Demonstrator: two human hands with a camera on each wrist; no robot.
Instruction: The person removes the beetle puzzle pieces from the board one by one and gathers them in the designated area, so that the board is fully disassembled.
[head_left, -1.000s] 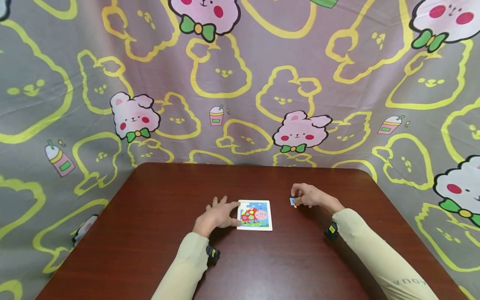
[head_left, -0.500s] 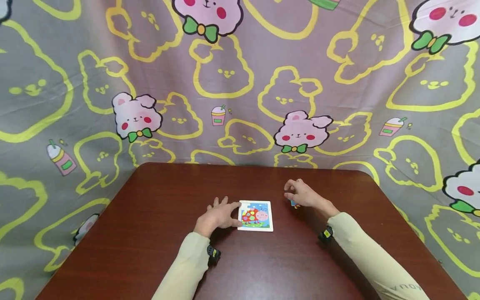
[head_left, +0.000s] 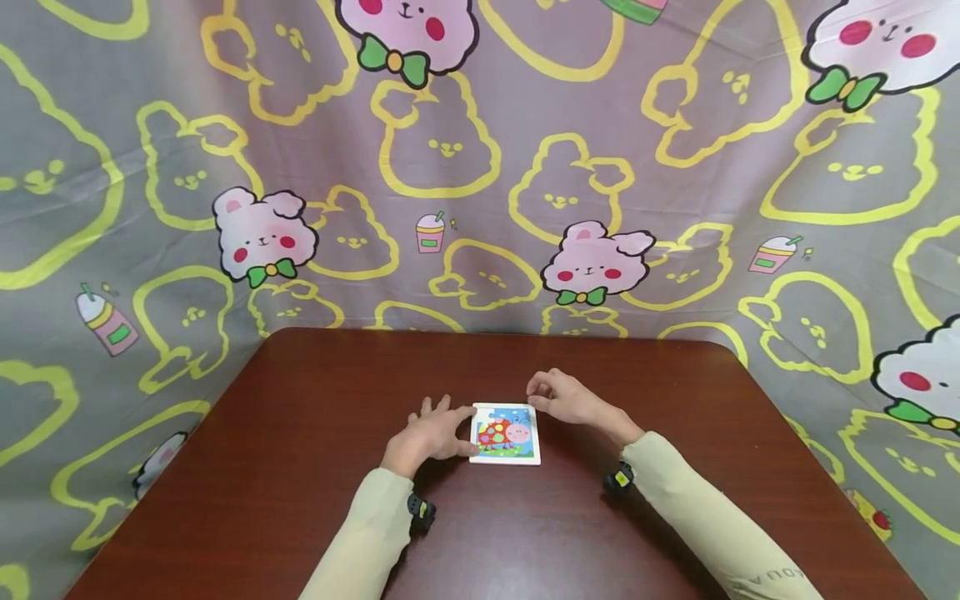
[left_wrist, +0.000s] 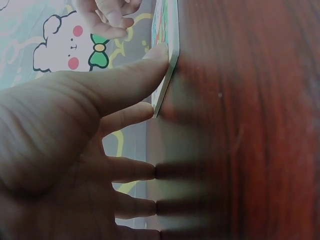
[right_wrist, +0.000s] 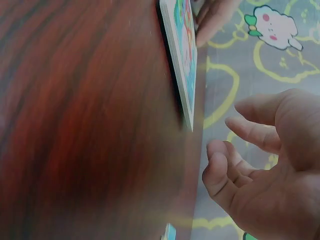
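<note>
A white-framed jigsaw puzzle (head_left: 505,435) lies on the table, its picture a red spotted ladybug on blue and green. White shows at its upper left, where part of the picture is absent. My left hand (head_left: 427,435) rests at its left side, fingers spread and straight. The left thumb (left_wrist: 145,75) lies on the frame's edge and the forefinger touches a corner. My right hand (head_left: 573,400), fingers loosely bent and apart, hovers by the upper right corner, holding nothing. Low in the right wrist view sits a small blue puzzle piece (right_wrist: 170,232), hidden in the head view.
The dark red-brown table (head_left: 360,367) has rounded far corners. Behind it and at both sides hangs a grey cloth (head_left: 480,275) printed with yellow outlines and pink rabbits. A small black wrist camera (head_left: 422,511) sits on the left sleeve, another camera (head_left: 619,479) on the right.
My right hand has left the small blue puzzle piece and moved left to the puzzle's upper right corner. The left hand keeps its place on the frame.
</note>
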